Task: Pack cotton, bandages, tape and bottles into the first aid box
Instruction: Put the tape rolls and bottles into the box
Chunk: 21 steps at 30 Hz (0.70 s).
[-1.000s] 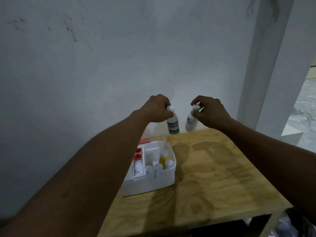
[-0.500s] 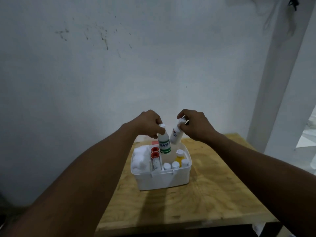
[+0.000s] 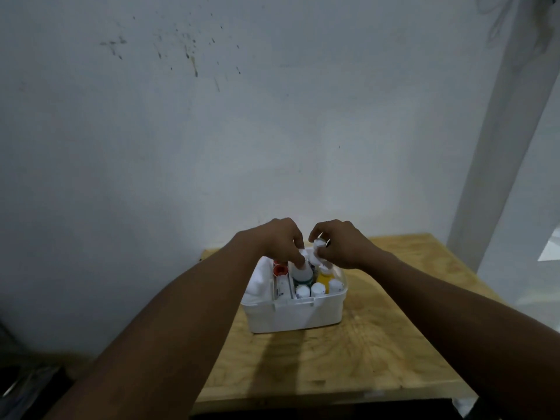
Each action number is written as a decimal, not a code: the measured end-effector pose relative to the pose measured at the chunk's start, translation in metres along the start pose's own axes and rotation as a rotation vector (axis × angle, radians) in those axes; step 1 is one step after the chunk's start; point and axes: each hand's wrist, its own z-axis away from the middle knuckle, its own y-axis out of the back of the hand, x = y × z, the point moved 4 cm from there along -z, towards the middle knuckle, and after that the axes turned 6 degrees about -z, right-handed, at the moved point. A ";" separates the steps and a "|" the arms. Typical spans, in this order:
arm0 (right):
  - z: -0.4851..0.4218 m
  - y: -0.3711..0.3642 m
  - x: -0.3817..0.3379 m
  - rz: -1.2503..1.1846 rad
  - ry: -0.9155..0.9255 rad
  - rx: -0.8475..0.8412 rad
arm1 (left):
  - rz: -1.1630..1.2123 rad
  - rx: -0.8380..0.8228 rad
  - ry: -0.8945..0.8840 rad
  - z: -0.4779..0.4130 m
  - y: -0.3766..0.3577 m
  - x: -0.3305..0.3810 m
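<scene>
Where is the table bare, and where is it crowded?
Bare wood lies right of the box and in front of it, out to the table edges. The box is crowded with bottles, left hand and right hand.

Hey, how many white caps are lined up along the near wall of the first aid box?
3, in a row behind the near wall of the first aid box: left cap, middle cap, right cap. Others may hide beneath the left hand and right hand.

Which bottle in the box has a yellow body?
The yellow bottle, standing just below the right hand, behind the row of small white-capped bottles at the first aid box's front wall. Every other bottle body in view looks white.
</scene>
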 end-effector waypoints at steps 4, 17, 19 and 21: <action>-0.001 -0.009 0.004 0.030 -0.028 -0.066 | -0.048 -0.044 -0.002 -0.002 -0.015 0.000; -0.013 -0.017 0.008 -0.046 -0.148 -0.155 | -0.010 -0.132 0.012 0.002 -0.013 0.002; -0.012 -0.017 0.008 -0.094 -0.164 -0.143 | -0.005 -0.135 0.022 0.003 -0.013 0.001; -0.012 -0.016 0.010 -0.121 -0.173 -0.120 | 0.005 -0.143 0.035 0.005 -0.012 0.000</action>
